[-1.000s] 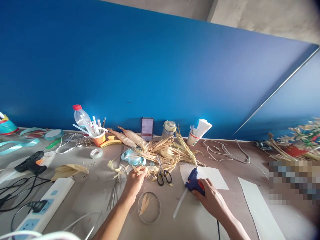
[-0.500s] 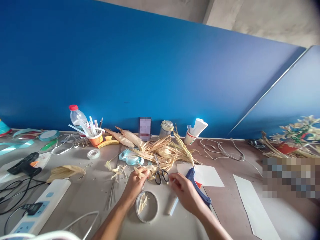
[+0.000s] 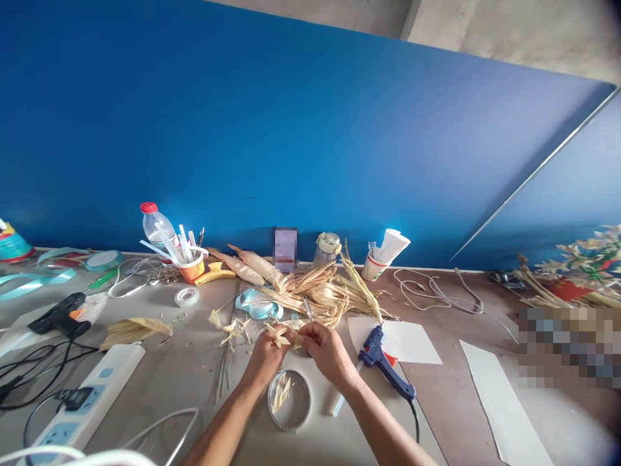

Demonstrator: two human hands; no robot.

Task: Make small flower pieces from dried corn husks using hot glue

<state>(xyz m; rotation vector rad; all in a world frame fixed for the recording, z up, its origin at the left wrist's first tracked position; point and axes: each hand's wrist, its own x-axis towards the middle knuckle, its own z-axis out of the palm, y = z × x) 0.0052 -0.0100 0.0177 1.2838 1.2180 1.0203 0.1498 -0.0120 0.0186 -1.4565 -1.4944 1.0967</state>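
Observation:
My left hand (image 3: 266,357) and my right hand (image 3: 326,349) meet over the table, both pinched on a small pale husk flower (image 3: 280,334). Just below them lies a round clear dish (image 3: 290,400) with a few husk bits in it. A blue glue gun (image 3: 383,362) lies on the table to the right of my right hand, its nozzle on a white sheet (image 3: 407,341). A heap of dried corn husks (image 3: 317,294) lies just beyond my hands. The scissors are hidden behind my hands.
A white power strip (image 3: 77,408) and a black glue gun (image 3: 61,315) lie at the left. An orange cup of sticks (image 3: 190,265), a bottle (image 3: 156,226), a tape roll (image 3: 187,297) and a paper cup (image 3: 374,266) stand along the blue wall. White cables (image 3: 436,294) trail right.
My right hand let go of the blue glue gun, laid it on the table and moved left to join my left hand on the husk flower.

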